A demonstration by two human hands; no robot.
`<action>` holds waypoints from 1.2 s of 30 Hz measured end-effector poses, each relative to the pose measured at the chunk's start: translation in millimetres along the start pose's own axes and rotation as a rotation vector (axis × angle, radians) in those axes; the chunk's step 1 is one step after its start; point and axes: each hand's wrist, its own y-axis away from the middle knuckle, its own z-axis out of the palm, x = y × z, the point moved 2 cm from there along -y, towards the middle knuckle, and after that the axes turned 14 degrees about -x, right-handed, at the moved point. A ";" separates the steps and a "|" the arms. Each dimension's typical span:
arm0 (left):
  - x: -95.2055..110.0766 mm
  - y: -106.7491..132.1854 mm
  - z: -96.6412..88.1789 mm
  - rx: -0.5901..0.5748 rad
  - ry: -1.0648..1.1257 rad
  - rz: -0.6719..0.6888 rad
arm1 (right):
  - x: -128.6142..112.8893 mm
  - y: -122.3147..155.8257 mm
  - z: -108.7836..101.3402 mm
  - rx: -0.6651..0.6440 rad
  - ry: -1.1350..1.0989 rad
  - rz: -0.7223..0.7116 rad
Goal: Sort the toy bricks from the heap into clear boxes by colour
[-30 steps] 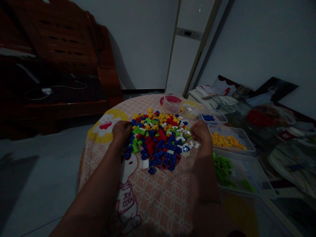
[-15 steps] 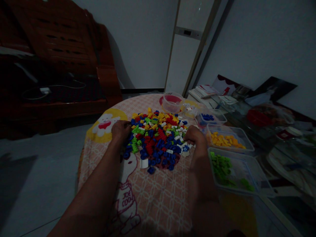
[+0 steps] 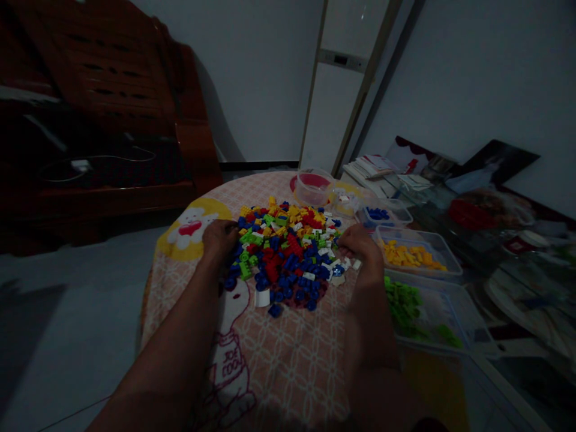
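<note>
A heap of small toy bricks [image 3: 288, 252] in blue, red, yellow, green and white lies on a round table under a pink patterned cloth [image 3: 279, 360]. My left hand [image 3: 219, 239] rests at the heap's left edge, fingers curled down among the bricks. My right hand [image 3: 360, 245] sits at the heap's right edge, fingers bent in over white and green pieces. What either hand holds is hidden in the dim light.
Clear tubs line the table's right side: green bricks [image 3: 423, 312] nearest, yellow bricks [image 3: 411, 255] beyond, blue bricks [image 3: 380, 214] farther. A round tub [image 3: 314, 187] stands behind the heap. A dark wooden bench [image 3: 103, 120] is at the left; cluttered items lie at the right.
My right hand shifted left into the heap's edge, then drew slightly back to the right. My left hand has stayed at the left edge.
</note>
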 end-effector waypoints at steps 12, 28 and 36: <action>-3.2 -1.7 -0.1 0.009 0.002 0.037 | 15.0 -32.6 9.2 0.223 0.013 -0.119; -3.5 -1.8 0.4 0.027 0.007 0.044 | 10.1 -34.5 -1.4 0.565 -0.599 -0.238; -3.3 -2.0 2.7 0.025 -0.028 0.019 | 24.7 -56.1 -17.0 0.807 -1.091 -0.394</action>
